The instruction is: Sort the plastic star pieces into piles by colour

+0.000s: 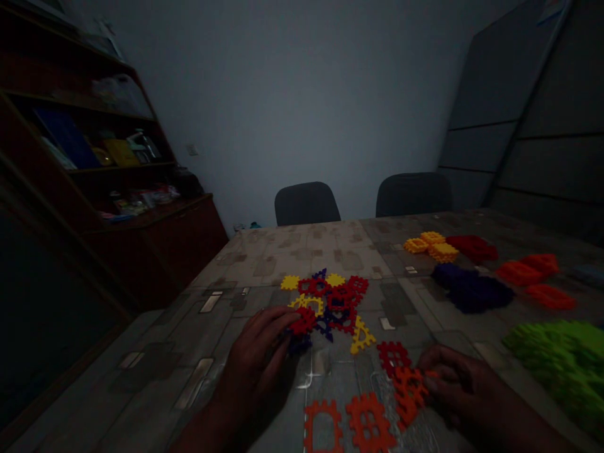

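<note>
My left hand (257,352) is closed at the left edge of a loose pile, its fingertips on a red notched building tile (304,321). Dark purple tiles (299,343) lie just under those fingers. The pile mixes red tiles (340,296), yellow tiles (289,282) and purple ones. My right hand (460,384) has its fingers curled on an orange notched tile (431,374), beside more orange tiles (409,393) on the table. A red window-shaped tile (392,357) touches these. Nearer me lie an orange arch tile (323,425) and an orange window tile (370,423).
At the right stand sorted groups: yellow tiles (442,251), dark red ones (472,247), purple ones (474,290), orange ones (528,269) and a large green heap (564,358). Two dark chairs (306,202) stand behind the patterned table (264,251). A wooden shelf unit (155,242) is at the left.
</note>
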A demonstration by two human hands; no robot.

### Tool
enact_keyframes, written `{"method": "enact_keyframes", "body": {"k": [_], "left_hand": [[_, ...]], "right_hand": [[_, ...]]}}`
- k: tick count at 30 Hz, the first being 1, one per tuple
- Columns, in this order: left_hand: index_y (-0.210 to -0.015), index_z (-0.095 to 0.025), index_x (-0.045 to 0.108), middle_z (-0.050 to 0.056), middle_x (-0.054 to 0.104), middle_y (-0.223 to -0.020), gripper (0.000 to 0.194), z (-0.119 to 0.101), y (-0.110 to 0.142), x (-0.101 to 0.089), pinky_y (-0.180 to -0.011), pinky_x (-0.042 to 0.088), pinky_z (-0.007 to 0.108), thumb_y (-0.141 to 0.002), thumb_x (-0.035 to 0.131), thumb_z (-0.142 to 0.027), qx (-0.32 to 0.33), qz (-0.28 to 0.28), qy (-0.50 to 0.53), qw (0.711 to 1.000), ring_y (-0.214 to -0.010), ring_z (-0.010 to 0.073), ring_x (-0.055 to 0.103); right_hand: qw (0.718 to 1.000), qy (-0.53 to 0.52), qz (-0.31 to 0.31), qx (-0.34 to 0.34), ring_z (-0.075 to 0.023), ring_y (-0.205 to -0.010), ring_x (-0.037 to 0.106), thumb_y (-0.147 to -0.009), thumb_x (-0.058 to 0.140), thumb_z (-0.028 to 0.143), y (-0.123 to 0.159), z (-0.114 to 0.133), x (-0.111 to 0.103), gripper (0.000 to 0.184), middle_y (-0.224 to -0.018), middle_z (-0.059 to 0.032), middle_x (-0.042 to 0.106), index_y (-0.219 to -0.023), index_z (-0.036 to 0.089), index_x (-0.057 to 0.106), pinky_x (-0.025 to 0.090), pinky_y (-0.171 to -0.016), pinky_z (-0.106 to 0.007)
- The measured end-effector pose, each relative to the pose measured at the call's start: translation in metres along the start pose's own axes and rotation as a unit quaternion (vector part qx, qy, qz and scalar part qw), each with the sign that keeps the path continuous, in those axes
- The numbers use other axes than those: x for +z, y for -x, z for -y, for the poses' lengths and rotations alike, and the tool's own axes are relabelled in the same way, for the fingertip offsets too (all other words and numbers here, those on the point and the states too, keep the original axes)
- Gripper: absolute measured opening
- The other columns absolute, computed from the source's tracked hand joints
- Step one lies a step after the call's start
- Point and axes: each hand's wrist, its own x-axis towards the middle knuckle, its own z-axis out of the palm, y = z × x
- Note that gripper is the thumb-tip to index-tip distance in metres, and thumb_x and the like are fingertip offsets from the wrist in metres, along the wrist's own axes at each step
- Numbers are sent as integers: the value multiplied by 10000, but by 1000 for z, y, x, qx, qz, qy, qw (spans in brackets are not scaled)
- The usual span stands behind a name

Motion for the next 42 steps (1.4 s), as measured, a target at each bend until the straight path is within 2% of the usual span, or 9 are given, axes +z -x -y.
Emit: {"method": "enact_keyframes", "body": {"k": [5, 12, 16, 21, 26, 31, 33, 39, 42], "left_hand": [[-1350, -284, 627, 90, 714, -1294, 414, 5, 4, 6, -985, 585, 370, -997, 514, -100, 3, 30, 0, 1000, -1165, 228, 699], [-1332, -274, 636, 87, 707, -1300, 415, 7, 4, 5, -995, 573, 351, -996, 493, -76, 0, 32, -2, 1000, -1172, 209, 691], [-1286, -258, 650, 85, 736, -1224, 381, 4, 5, 8, -950, 580, 350, -998, 485, -72, 16, 38, 13, 999, -1120, 208, 701], [-1247, -223, 665, 109, 755, -1169, 329, 2, 6, 16, -946, 579, 411, -1005, 482, -94, 45, 70, 17, 996, -1076, 233, 711], [-1271, -270, 688, 82, 773, -1219, 361, 22, -2, -16, -1021, 558, 440, -982, 518, -136, 38, 48, -62, 996, -1093, 245, 739], [-1092, -242, 745, 64, 789, -1154, 259, 42, -12, -59, -955, 602, 413, -982, 583, -411, -166, -87, -79, 979, -1065, 272, 756], [-1067, -231, 758, 66, 796, -1125, 286, 43, -13, -60, -940, 607, 410, -959, 593, -439, -190, -93, -59, 976, -1038, 271, 763], [-1028, -220, 782, 67, 819, -1077, 233, 36, -15, -45, -901, 623, 397, -941, 612, -353, -127, -77, -46, 988, -1014, 263, 778], [-1038, -221, 782, 68, 822, -1079, 225, 37, -14, -42, -883, 632, 392, -954, 605, -330, -116, -66, -57, 989, -998, 258, 786]], "right_hand": [[983, 168, -36, -59, -180, -700, 583, -826, 631, 542, -2, -6, -4, 323, -730, -2, 638, -814, 220, 653, 425, -625, -272], [937, 338, -69, -50, -226, -628, 641, -908, 510, 587, 3, -2, -13, 430, -684, -29, 681, -1008, 229, 728, 465, -585, -317], [928, 353, -25, -117, -256, -970, 721, -986, 499, 509, 5, -9, -17, 384, -1066, -91, 758, -1105, 249, 754, 572, -852, -365], [894, 416, -11, -170, -364, -1328, 599, -896, 688, 469, 8, -30, -24, 450, -1421, -120, 669, -1318, 319, 736, 495, -1099, -531], [885, 426, -8, -189, -336, -1268, 649, -929, 669, 397, 7, -41, -27, 404, -1377, -88, 700, -1329, 382, 725, 519, -1080, -514], [885, 423, -4, -196, -335, -1234, 664, -962, 635, 413, 5, -41, -28, 369, -1355, -89, 708, -1319, 373, 721, 528, -1058, -525], [887, 417, 9, -197, -308, -1186, 685, -978, 624, 414, 5, -38, -27, 332, -1305, -74, 731, -1290, 373, 731, 546, -1030, -486], [882, 417, -3, -218, -281, -1051, 725, -969, 629, 350, 3, -30, -24, 244, -1173, -66, 773, -1162, 353, 779, 591, -905, -410], [886, 409, -11, -217, -295, -1112, 720, -956, 662, 383, 3, -38, -27, 309, -1238, -61, 764, -1249, 380, 760, 591, -954, -434]]}}
